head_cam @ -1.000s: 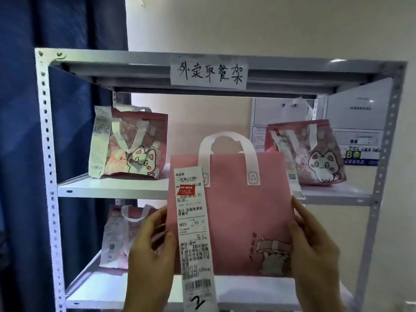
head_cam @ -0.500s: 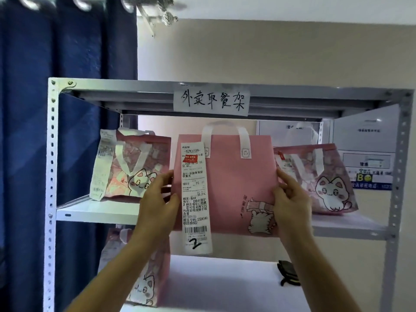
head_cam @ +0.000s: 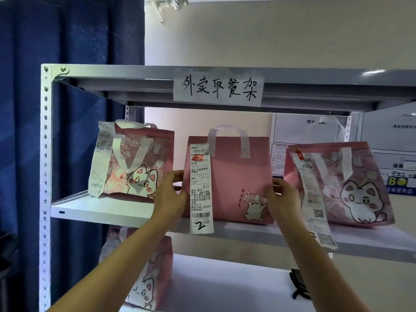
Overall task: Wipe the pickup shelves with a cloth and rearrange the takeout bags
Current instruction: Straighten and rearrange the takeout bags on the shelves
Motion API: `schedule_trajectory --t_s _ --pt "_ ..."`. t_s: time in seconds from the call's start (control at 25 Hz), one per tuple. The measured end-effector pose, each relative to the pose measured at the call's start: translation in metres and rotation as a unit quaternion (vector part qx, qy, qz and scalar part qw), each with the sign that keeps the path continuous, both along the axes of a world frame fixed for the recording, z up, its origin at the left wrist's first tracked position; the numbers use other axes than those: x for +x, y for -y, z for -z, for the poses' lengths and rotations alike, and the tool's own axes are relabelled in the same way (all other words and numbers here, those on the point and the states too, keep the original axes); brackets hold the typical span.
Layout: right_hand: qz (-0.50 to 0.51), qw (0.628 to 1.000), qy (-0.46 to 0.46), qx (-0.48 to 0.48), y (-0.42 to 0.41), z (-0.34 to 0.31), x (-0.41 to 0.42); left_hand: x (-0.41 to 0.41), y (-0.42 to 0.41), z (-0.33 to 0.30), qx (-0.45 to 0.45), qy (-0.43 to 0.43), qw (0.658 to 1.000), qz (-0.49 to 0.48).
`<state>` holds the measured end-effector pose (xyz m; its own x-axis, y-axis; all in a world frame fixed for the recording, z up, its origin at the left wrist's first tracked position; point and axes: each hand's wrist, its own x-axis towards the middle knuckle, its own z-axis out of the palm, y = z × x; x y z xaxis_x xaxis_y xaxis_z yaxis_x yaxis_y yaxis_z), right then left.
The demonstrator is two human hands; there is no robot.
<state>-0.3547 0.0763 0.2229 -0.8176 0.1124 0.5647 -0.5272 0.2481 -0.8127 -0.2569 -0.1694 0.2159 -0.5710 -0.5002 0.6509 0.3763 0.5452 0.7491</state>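
My left hand (head_cam: 169,194) and right hand (head_cam: 284,199) held the pink bag (head_cam: 234,176) by its sides on the middle shelf (head_cam: 101,209), and I thought its long slip (head_cam: 200,190) could snag and tip it.

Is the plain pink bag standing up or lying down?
Standing up: the pink bag sits on the shelf, handles on top.

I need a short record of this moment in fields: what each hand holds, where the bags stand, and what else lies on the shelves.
left hand: grips left edge of plain pink bag
right hand: grips its right edge
plain pink bag: middle shelf, centre, receipt marked 2
neighbours: cat bag on the left, cat bag on the right
lower shelf: another cat bag, dark object
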Motion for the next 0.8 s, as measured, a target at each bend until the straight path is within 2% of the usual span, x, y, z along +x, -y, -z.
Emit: schedule_trajectory --t_s 0.24,0.4,0.6,0.8 --pt "0.009 0.998 0.018 0.061 0.007 -0.001 -0.028 -0.035 0.006 0.005 0.012 0.040 0.999 0.006" --pt "0.003 0.997 0.036 0.064 0.008 -0.003 -0.039 -0.050 0.005 0.006 0.060 0.048 0.996 0.042" --pt "-0.007 0.998 0.037 0.047 0.011 -0.004 -0.041 -0.056 0.006 0.007 0.048 0.075 0.994 0.066" --pt "0.004 0.998 0.019 0.057 0.008 -0.002 -0.038 -0.051 0.006 0.002 0.050 0.060 0.994 0.071"
